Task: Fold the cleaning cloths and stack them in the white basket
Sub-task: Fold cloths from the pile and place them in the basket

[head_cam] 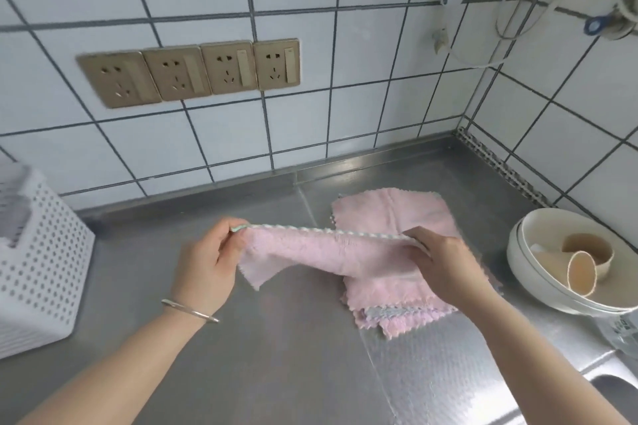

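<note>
A pink cleaning cloth (310, 254) with a pale green edge hangs stretched above the steel counter. My left hand (207, 262) pinches its left top corner and my right hand (445, 266) pinches its right top corner. Under and behind the right hand lies a pile of pink and grey cloths (397, 300) flat on the counter. The white perforated basket (38, 272) stands at the far left, its inside mostly out of view.
A white bowl (538, 269) holding paper cups sits at the right, near a clear container and a sink edge at the lower right. The steel counter (276, 355) meets tiled walls with several sockets; cables hang at the upper right.
</note>
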### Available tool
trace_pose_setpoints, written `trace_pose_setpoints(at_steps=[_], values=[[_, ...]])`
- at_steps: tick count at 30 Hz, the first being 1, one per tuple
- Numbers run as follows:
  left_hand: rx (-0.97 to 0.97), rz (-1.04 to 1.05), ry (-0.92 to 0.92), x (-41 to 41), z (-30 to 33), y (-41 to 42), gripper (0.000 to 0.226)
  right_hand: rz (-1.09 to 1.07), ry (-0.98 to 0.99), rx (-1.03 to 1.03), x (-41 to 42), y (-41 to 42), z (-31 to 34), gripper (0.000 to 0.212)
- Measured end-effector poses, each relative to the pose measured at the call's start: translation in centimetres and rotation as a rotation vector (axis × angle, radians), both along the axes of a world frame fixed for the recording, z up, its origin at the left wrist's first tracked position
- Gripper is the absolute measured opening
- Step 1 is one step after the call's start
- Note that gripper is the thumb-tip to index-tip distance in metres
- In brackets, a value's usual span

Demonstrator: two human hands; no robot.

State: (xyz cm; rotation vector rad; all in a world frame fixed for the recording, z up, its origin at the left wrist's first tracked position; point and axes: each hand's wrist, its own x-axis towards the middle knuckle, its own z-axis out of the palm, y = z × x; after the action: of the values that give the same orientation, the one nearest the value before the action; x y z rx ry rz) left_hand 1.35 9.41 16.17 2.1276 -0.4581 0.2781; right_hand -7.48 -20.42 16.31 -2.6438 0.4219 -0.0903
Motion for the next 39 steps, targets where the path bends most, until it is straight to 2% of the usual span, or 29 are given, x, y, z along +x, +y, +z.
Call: trace_pose_setpoints(at_steps=[2, 3, 5, 7, 12, 16, 18, 20, 24, 27, 31, 33, 37, 39], values=[[-0.016, 0.055, -0.027, -0.5, 2.1, 3.0, 0.013, 0.093, 0.039, 0.104, 0.0, 1.4, 2.1, 0.013], [-0.022, 0.078, -0.04, -0.6, 3.0, 4.6, 0.009, 0.145, 0.037, 0.149, 0.2, 2.4, 3.2, 0.016], [-0.019, 0.126, -0.053, -0.6, 4.0, 7.4, 0.025, 0.215, 0.056, 0.225, 1.0, 4.5, 4.9, 0.014], [-0.005, 0.16, -0.012, 0.0, 4.1, 10.2, 0.029, 0.253, 0.081, 0.269, 2.2, 6.8, 5.4, 0.013], [0.065, 0.172, 0.226, 3.0, 1.8, 15.6, 0.023, 0.244, 0.158, 0.324, 6.0, 11.2, 2.5, 0.027], [0.125, 0.253, 0.373, 4.4, -1.4, 18.9, 0.025, 0.221, 0.222, 0.218, 8.1, 14.7, -0.7, 0.018], [0.112, 0.291, 0.358, 5.0, -0.9, 20.0, 0.024, 0.179, 0.165, 0.232, 9.4, 16.1, -0.3, 0.028], [0.089, 0.328, 0.263, 5.6, 1.4, 20.8, 0.016, 0.157, 0.051, 0.237, 10.6, 17.3, 1.7, 0.033], [-0.06, 0.361, 0.087, 4.5, 5.5, 22.3, 0.015, 0.203, -0.153, 0.204, 10.3, 18.6, 6.0, 0.018], [-0.108, 0.284, 0.139, 2.1, 5.5, 23.4, 0.026, 0.283, -0.188, 0.205, 8.6, 18.6, 6.8, 0.008], [0.055, 0.16, 0.362, -1.5, 0.9, 24.9, 0.021, 0.396, 0.067, 0.184, 7.4, 18.4, 2.0, 0.015], [0.148, 0.148, 0.475, -2.9, -2.6, 25.7, 0.021, 0.448, 0.197, 0.13, 6.8, 18.5, -1.9, 0.006], [0.328, 0.068, 0.626, -5.1, -8.0, 25.6, 0.023, 0.52, 0.398, -0.086, 4.5, 18.9, -8.2, 0.025], [0.486, -0.025, 0.656, -5.7, -9.8, 25.4, 0.012, 0.59, 0.445, -0.153, 3.1, 19.3, -10.1, 0.027]])
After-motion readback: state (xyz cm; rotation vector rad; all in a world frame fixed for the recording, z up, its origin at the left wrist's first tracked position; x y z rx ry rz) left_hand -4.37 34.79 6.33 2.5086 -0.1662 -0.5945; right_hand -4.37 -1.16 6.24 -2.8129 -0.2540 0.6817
